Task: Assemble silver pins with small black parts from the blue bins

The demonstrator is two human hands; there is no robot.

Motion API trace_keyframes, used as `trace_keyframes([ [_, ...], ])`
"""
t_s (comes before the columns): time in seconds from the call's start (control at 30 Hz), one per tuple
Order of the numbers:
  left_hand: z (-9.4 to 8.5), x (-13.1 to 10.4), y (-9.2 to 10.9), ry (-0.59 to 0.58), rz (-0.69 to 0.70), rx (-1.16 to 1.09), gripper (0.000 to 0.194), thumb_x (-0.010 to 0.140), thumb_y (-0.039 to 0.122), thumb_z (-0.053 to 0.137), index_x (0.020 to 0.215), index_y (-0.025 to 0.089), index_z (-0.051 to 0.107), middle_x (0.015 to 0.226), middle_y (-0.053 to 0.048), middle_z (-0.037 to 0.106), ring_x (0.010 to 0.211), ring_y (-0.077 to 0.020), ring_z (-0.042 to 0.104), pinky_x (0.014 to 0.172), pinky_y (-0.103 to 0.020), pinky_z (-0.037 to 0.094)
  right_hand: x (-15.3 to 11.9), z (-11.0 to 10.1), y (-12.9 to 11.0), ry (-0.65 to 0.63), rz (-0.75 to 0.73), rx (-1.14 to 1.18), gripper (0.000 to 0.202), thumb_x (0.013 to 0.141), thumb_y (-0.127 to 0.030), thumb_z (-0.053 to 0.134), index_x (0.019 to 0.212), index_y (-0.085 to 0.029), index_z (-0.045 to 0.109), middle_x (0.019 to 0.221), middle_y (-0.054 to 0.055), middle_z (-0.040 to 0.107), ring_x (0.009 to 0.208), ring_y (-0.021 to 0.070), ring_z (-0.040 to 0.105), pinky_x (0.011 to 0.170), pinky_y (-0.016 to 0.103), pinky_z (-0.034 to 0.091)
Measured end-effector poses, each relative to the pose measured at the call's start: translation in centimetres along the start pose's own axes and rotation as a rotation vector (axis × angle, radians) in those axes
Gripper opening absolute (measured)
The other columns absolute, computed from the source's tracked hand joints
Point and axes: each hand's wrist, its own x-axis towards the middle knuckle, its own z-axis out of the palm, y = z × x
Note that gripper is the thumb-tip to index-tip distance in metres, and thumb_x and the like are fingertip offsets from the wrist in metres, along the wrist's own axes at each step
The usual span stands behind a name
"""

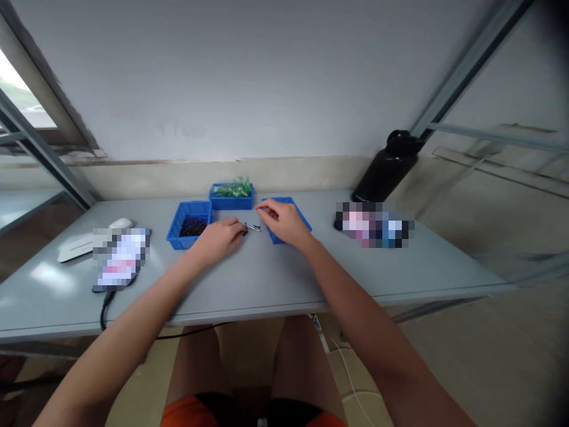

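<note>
My left hand rests low over the table, its fingers curled and closed at the tips. Several thin silvery pins with dark ends stick out at those fingertips. Over the right-hand blue bin is my right hand, thumb and index finger pinched together; what lies between them, if anything, is too small to make out. That bin's inside is mostly hidden by the hand. Left of my left hand, a blue bin holds many small dark pieces.
A blue bin with green strips stands near the wall. A black bottle stands back right, behind a blurred-out item. At left are a phone with a black cable and a white mouse-like object.
</note>
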Motion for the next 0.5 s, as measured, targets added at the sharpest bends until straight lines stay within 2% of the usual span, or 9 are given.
trace_keyframes([
  [0.13, -0.9, 0.5, 0.3, 0.247, -0.049, -0.243, 0.015, 0.089, 0.024, 0.056, 0.094, 0.019, 0.07, 0.088, -0.005, 0.07, 0.078, -0.0154, 0.064, 0.074, -0.028, 0.053, -0.2, 0.2, -0.5, -0.099, -0.045, 0.04, 0.023, 0.089, -0.032, 0.051, 0.097, -0.019, 0.068, 0.075, 0.002, 0.067, 0.064, 0.0132, 0.057, 0.064, 0.025, 0.043],
  [0.23, -1.0, 0.6, 0.1, 0.357, -0.121, -0.375, 0.016, 0.087, 0.03, 0.061, 0.093, 0.019, 0.071, 0.088, -0.005, 0.072, 0.075, -0.0144, 0.064, 0.071, -0.027, 0.053, -0.3, 0.3, -1.0, -0.167, -0.057, 0.078, 0.022, 0.087, -0.031, 0.055, 0.099, -0.02, 0.068, 0.078, 0.002, 0.067, 0.067, 0.0132, 0.057, 0.064, 0.025, 0.042],
  [0.5, -0.3, 0.8, -0.3, 0.368, -0.233, -0.572, 0.025, 0.084, 0.041, 0.065, 0.089, 0.018, 0.073, 0.086, -0.006, 0.074, 0.077, -0.0169, 0.068, 0.071, -0.029, 0.056, -0.3, 0.5, -1.2, -0.194, -0.035, 0.072, 0.021, 0.089, -0.036, 0.057, 0.096, -0.021, 0.069, 0.078, 0.002, 0.067, 0.069, 0.0131, 0.058, 0.064, 0.025, 0.042],
])
